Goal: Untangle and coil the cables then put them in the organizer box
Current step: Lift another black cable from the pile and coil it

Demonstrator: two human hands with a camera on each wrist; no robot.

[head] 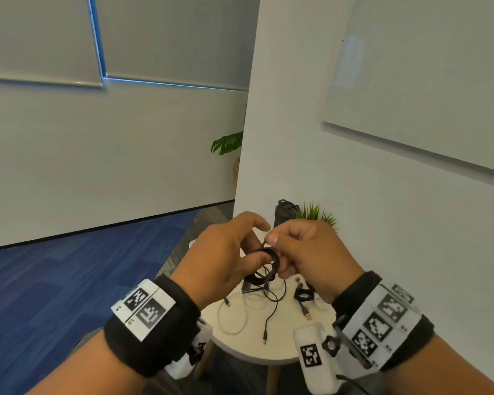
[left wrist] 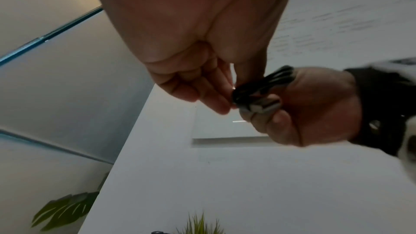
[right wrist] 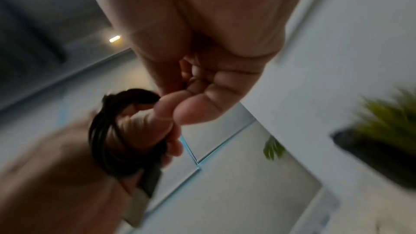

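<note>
Both hands are up in the air, over a small round white table [head: 248, 349]. The left hand [head: 223, 252] and the right hand [head: 308, 252] are close together and almost touch. Between them is a black cable [head: 270, 259] wound into a small ring.

The left hand has its fingers curled, and the ring of cable sits around its thumb and fingers. The right hand pinches a bit of the same black cable [left wrist: 254, 86] between its thumb and first finger, and its other fingers are curled in. A loose part of the cable hangs down from the hands to the table, and its plug lies near the front edge.

In the left wrist view a grey metal plug [left wrist: 262, 107] shows next to the ring. The right wrist view is blurry, but the black loops [right wrist: 108, 140] show around the left hand's fingers.

On the table lie a white cable [head: 234, 320] in loose loops and a short black cable [head: 304, 299] already wound up. A small green plant [head: 317, 215] and a dark thing stand at the back by the wall. I cannot tell which thing is the box.
</note>
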